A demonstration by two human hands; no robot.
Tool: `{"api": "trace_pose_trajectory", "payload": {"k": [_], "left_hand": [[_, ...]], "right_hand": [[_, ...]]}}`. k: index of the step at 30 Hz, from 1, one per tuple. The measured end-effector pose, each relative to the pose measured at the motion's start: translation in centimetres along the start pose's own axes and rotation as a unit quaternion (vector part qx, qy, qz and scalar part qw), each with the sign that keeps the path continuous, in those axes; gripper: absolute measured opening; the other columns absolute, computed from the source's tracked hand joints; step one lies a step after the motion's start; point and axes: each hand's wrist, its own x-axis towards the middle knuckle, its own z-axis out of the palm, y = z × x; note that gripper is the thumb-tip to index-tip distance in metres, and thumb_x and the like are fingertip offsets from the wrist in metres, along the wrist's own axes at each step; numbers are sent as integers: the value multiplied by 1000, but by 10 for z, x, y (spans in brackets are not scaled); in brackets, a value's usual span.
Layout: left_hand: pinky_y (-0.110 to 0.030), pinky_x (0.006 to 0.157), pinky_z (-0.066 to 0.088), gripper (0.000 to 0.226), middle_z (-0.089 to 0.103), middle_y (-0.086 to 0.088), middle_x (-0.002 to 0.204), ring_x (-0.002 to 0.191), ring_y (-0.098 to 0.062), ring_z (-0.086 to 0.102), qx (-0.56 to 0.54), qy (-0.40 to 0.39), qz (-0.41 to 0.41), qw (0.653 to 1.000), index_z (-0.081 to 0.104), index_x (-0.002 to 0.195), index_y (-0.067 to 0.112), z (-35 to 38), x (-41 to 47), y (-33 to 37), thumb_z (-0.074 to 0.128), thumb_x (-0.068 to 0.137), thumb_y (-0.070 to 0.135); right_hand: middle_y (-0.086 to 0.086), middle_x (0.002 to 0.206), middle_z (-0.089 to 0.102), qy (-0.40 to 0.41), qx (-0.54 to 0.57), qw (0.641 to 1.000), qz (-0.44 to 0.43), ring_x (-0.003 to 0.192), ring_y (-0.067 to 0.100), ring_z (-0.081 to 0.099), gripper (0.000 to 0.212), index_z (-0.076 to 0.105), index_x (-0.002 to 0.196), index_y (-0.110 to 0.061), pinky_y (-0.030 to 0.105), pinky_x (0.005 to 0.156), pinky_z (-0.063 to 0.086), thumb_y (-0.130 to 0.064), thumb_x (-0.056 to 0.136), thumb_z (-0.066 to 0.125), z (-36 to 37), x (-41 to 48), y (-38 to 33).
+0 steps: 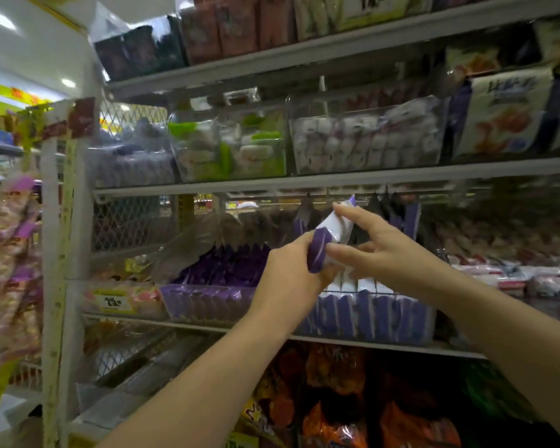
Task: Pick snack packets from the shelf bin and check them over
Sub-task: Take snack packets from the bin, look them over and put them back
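A purple-and-white snack packet [328,232] is held up in front of the middle shelf, tilted with its top toward the right. My left hand [290,270] grips its lower purple end. My right hand [374,244] pinches it from the right, index finger on the upper end and thumb near the lower part. Below the hands, a clear shelf bin [398,331] holds several purple-and-white packets standing on edge. To its left, a second clear bin [204,302] is full of darker purple packets.
The shelf above carries clear bins of green-and-white [230,147] and white-pink packets [366,140]. Orange bags [337,399] fill the shelf below. A white wire rack [57,253] with hanging snack bags stands at the left. Pink-white packets [514,276] lie to the right.
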Motion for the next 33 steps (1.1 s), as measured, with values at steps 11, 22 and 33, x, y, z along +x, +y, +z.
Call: {"api": "trace_pose_trajectory", "payload": {"k": [11, 22, 33], "left_hand": [[-23, 106, 43, 76, 52, 21, 138, 125, 8, 48, -16, -122, 75, 990, 36, 148, 34, 22, 57, -28, 72, 84, 14], [-30, 95, 48, 42, 61, 1, 126, 110, -16, 59, 266, -72, 116, 954, 61, 127, 26, 10, 142, -66, 58, 89, 11], [-39, 109, 35, 55, 43, -4, 149, 134, -31, 41, 518, -210, 123, 820, 44, 140, 38, 28, 191, -77, 60, 90, 22]], "right_hand": [[-11, 137, 50, 22, -97, 995, -29, 118, -7, 49, 62, 38, 144, -27, 18, 100, 42, -23, 89, 67, -20, 39, 37], [-17, 119, 55, 90, -145, 985, -23, 117, 2, 52, 49, 41, 141, -31, 26, 102, 45, -23, 95, 57, -52, 54, 47], [-13, 60, 58, 63, -137, 988, -13, 62, 9, 61, 44, 47, 135, -34, 35, 79, 56, -25, 94, 58, -55, 64, 43]]}}
